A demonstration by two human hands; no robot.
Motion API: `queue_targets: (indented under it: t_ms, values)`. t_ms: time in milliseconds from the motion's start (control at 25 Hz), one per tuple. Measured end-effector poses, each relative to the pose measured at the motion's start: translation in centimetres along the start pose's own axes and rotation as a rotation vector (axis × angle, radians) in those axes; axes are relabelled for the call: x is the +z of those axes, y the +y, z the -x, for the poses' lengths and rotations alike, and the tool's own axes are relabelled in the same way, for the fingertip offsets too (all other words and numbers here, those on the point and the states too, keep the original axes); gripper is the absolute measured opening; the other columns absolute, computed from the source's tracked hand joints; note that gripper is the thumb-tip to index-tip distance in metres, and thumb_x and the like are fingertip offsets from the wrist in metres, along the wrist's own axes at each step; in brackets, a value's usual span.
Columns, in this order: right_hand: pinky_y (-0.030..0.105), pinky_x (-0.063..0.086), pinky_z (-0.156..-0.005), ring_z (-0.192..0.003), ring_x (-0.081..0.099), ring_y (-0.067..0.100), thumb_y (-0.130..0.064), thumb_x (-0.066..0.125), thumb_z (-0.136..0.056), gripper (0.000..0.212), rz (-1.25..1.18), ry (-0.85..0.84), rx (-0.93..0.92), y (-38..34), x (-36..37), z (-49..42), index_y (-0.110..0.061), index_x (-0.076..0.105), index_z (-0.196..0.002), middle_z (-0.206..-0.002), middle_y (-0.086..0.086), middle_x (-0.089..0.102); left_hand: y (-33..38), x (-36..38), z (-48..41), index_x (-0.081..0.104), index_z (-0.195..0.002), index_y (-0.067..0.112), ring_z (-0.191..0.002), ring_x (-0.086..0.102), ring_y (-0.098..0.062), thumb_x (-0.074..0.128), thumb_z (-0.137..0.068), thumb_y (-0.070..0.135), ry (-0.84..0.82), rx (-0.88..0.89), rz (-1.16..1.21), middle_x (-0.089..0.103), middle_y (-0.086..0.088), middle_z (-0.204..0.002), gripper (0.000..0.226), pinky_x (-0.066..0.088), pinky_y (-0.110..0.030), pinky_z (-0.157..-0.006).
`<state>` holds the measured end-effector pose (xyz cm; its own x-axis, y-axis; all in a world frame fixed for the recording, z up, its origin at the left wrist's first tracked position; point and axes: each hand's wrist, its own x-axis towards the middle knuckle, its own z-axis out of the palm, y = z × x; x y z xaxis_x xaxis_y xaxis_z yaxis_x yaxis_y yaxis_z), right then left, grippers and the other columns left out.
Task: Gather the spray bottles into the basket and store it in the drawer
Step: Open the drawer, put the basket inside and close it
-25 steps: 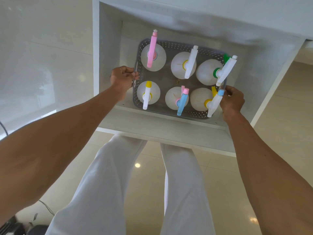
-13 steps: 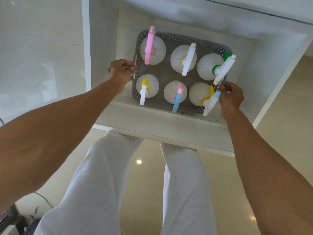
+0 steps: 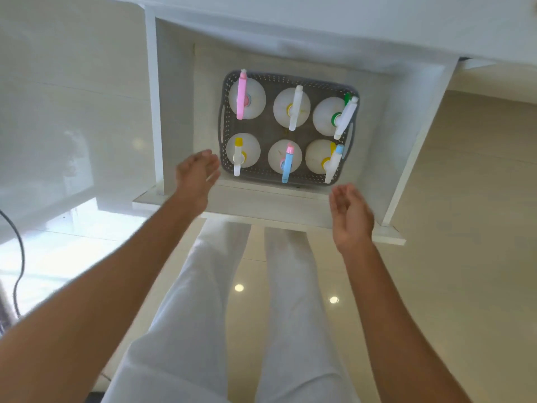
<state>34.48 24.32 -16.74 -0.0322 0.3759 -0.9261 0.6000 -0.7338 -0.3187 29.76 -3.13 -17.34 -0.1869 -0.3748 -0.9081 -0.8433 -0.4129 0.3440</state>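
Observation:
A grey perforated basket [image 3: 222, 123] rests inside the open white drawer [image 3: 261, 203]. It holds several white spray bottles, among them one with a pink sprayer [image 3: 241, 96] at the back left and one with a blue sprayer [image 3: 287, 165] at the front middle. My left hand [image 3: 196, 177] hovers open just off the basket's front left corner, not touching it. My right hand [image 3: 351, 213] is open over the drawer's front edge, below the basket's front right corner, with nothing in it.
The drawer's side walls [image 3: 158, 112] stand left and right of the basket, under a white countertop [image 3: 348, 21]. My legs in white trousers [image 3: 209, 301] stand on a glossy tiled floor [image 3: 465, 257]. A black cable [image 3: 20, 257] runs at the far left.
Both hands have let go of the basket's handles and drawn back toward me. The basket now sits in the drawer on its own.

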Motion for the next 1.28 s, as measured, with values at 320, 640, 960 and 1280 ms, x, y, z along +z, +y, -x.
queue_targets:
  t_ms: [320,640,960,1280]
  values:
    - [0.037,0.057,-0.096,-0.109,0.062,0.028,-0.026,0.059,-0.104,0.048,-0.363,0.15,0.228,6.0,-4.3,9.0,-0.002,0.046,-0.144,-0.13,0.014,0.055,-8.3,-2.2,10.5,0.059,-0.124,0.003,-0.101,0.066,-0.02,0.051,-0.102,0.016,0.181,-0.339,0.335,0.067,-0.012,-0.114,0.027,0.054,-0.03,-0.094]
    - [0.044,0.032,-0.124,-0.149,0.038,0.031,-0.052,0.037,-0.108,0.071,-0.408,0.053,0.273,7.7,-2.8,7.5,-0.001,0.03,-0.156,-0.16,0.016,0.038,-6.4,-2.9,8.0,0.026,-0.153,0.008,-0.144,0.036,-0.031,0.032,-0.103,0.051,0.162,-0.382,0.565,0.033,-0.014,-0.158,0.066,0.033,-0.043,-0.118]
    - [0.05,0.016,-0.128,-0.158,0.012,0.033,-0.051,0.027,-0.109,0.073,-0.538,0.125,0.329,5.9,-0.4,7.2,-0.001,0.011,-0.161,-0.17,0.016,0.013,-4.2,-2.8,8.4,0.022,-0.154,0.003,-0.15,0.022,-0.036,0.037,-0.094,0.067,0.128,-0.458,0.795,0.024,-0.016,-0.161,0.089,0.023,-0.049,-0.121]
    - [0.048,0.016,-0.128,-0.158,0.016,0.032,-0.052,0.029,-0.109,0.075,-0.513,0.087,0.34,2.9,2.3,7.2,0.001,0.013,-0.16,-0.169,0.017,0.017,-2.1,-0.7,8.0,0.027,-0.152,0.001,-0.146,0.029,-0.038,0.039,-0.089,0.073,0.087,-0.399,0.811,0.031,-0.016,-0.157,0.096,0.025,-0.048,-0.121]
